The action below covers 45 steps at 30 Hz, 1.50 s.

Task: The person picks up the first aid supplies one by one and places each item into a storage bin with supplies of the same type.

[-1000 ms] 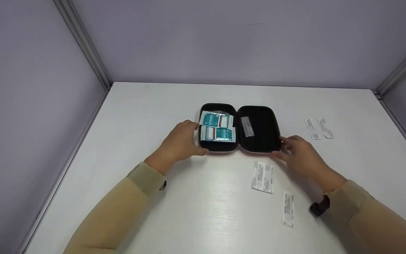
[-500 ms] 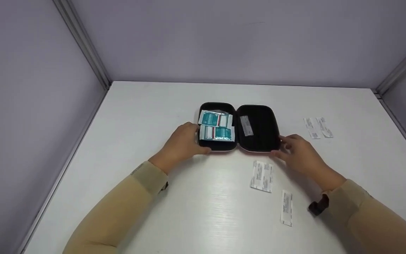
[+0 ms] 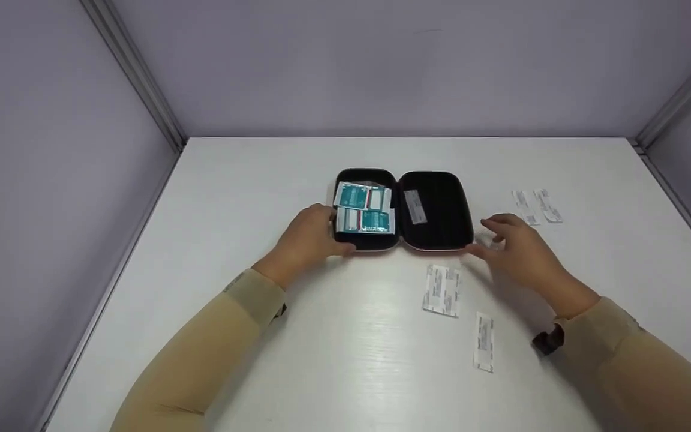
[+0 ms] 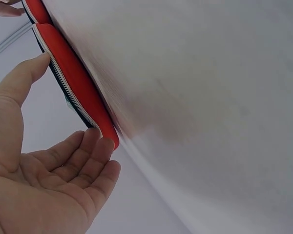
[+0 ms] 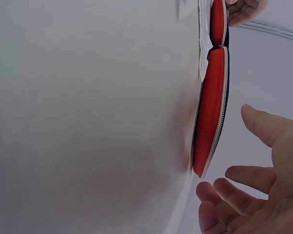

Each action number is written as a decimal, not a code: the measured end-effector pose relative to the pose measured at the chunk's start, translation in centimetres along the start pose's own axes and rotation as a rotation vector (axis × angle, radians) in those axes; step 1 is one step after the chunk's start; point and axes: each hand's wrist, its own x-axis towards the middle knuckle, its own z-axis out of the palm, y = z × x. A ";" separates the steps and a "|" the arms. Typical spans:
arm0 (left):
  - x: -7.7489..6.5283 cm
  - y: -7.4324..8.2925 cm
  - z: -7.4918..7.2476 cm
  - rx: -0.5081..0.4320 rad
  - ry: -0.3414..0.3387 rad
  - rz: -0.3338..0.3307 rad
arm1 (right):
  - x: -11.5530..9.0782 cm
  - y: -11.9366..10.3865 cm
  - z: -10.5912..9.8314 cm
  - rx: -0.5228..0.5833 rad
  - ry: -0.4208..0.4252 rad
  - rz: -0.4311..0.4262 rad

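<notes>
A zippered case (image 3: 438, 210), black inside and red outside, lies unfolded on the table. Teal-and-white sachets (image 3: 364, 221) fill its left half, and a small white packet (image 3: 415, 207) sits in the right half. My left hand (image 3: 309, 237) grips the left half, thumb at the front edge and fingers round the side; in the left wrist view the thumb touches the zipper (image 4: 68, 90). My right hand (image 3: 516, 252) is at the right half's front corner, fingers spread and off the rim. The right wrist view shows a gap between these fingers and the red shell (image 5: 211, 105).
A pair of white paper strips (image 3: 441, 291) lies in front of the case, with a single strip (image 3: 484, 342) nearer me. Two more strips (image 3: 525, 207) are on the table (image 3: 249, 174) to the right. Panels (image 3: 345, 72) enclose the table at back and sides.
My right hand has let go of the case's right rim, its fingers lifting and spreading away to the right. The left hand keeps its hold, and the case lies as before.
</notes>
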 end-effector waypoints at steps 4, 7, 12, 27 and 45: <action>-0.2 0.0 0.3 -0.008 0.005 0.001 | -0.8 0.2 -0.6 -0.027 -0.005 0.011; -0.2 0.0 0.4 -0.004 0.003 0.007 | -1.6 0.4 -0.9 -0.041 -0.023 0.017; 0.0 0.0 0.3 0.013 0.002 0.003 | -3.0 0.5 -1.6 -0.031 -0.058 0.030; -0.2 -0.1 -0.4 0.032 -0.001 0.002 | -5.5 -1.1 -1.1 -0.202 -0.221 -0.003; 0.0 -0.2 -0.3 0.018 -0.012 -0.007 | -9.7 -1.3 -1.0 -0.100 -0.203 -0.132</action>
